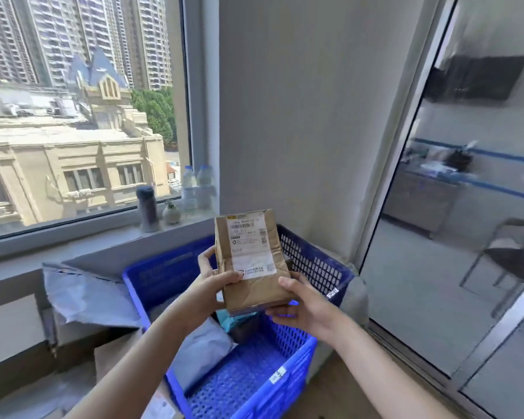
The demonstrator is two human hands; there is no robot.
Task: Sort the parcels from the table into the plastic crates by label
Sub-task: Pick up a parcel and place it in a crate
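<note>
Left hand (212,287) and right hand (304,311) grip a brown cardboard parcel (254,294) from either side, thumbs curled onto its front face, holding it upright above the blue plastic crate (315,264). A white shipping label (250,246) covers most of the parcel's front, with a barcode and the code "NJ94" legible; the smaller print is too blurred to read. Inside the crate, below the parcel, lie a grey plastic mailer (200,349) and a teal packet (233,320), the latter partly hidden. Left of the crate, more grey mailers (85,293) rest on cardboard boxes (112,358). Behind the crate, on the windowsill (103,234), stand a dark flask (147,210), a small potted plant (171,213) and two water bottles (189,189). Right of the crate, a glass partition (436,267) shows a chair (508,258) beyond.
</note>
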